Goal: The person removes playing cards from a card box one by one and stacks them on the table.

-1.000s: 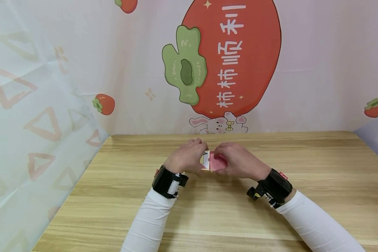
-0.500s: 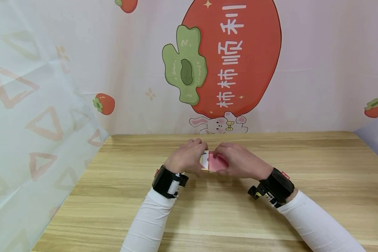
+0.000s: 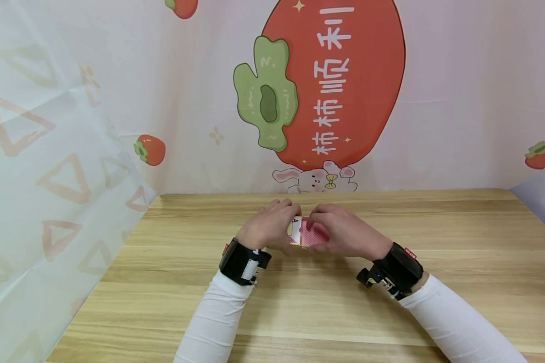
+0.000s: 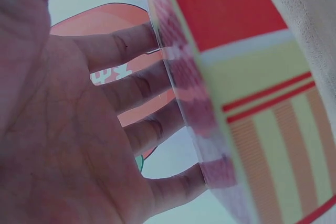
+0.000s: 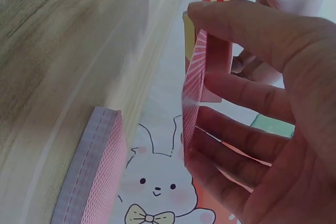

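My left hand (image 3: 270,224) grips a playing card box, its fingers behind it. In the left wrist view the near side of the card box (image 4: 262,77) shows red, cream and brown stripes. The head view shows a white part with an "A" beside its fingertips. My right hand (image 3: 342,232) meets it from the right, thumb and fingers pinching a thin red-patterned playing card (image 5: 193,95). How many cards are in that pinch I cannot tell. Behind it, in the right wrist view, the left thumb presses the box's striped edge.
A red-patterned stack (image 5: 107,177) with a grey edge lies low on the table in the right wrist view; the right hand hides it in the head view. The wooden table (image 3: 300,312) ends at a printed cloth backdrop (image 3: 200,101) just beyond the hands.
Over the last second my right wrist has shifted very slightly to the right. My left hand has stayed in place, and both hold as before.
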Motion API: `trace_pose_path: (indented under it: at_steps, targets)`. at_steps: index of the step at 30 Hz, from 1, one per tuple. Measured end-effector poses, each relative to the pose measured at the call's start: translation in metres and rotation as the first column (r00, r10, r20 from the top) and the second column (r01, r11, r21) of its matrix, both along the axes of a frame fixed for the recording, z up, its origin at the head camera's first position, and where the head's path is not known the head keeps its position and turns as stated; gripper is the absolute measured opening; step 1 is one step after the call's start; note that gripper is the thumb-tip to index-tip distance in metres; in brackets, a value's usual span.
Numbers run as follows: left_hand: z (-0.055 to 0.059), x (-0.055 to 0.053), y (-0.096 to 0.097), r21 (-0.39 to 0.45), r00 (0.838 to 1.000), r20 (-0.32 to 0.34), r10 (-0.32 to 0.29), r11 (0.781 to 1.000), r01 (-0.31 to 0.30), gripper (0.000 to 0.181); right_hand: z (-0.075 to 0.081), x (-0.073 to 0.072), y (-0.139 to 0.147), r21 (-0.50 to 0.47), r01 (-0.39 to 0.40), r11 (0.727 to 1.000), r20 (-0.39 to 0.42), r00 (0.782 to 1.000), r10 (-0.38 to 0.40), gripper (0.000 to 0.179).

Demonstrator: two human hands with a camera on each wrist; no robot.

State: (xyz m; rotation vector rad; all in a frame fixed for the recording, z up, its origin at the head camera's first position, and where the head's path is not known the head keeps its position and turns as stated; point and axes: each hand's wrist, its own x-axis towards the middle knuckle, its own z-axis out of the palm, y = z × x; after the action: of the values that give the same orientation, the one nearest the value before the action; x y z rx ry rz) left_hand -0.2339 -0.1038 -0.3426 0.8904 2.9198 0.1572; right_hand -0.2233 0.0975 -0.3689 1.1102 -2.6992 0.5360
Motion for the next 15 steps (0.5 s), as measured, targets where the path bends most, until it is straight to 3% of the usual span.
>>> trace_pose_path:
  at_steps: [15]
  targets:
    - [-0.0005, -0.0013, -0.0002, 0.007, 1.0, 0.006, 0.006, 1.0, -0.006, 0.072, 0.0005, -0.0015, 0.0013, 0.026, -0.028, 0.999, -0.008, 1.0, 0.028, 0.041]
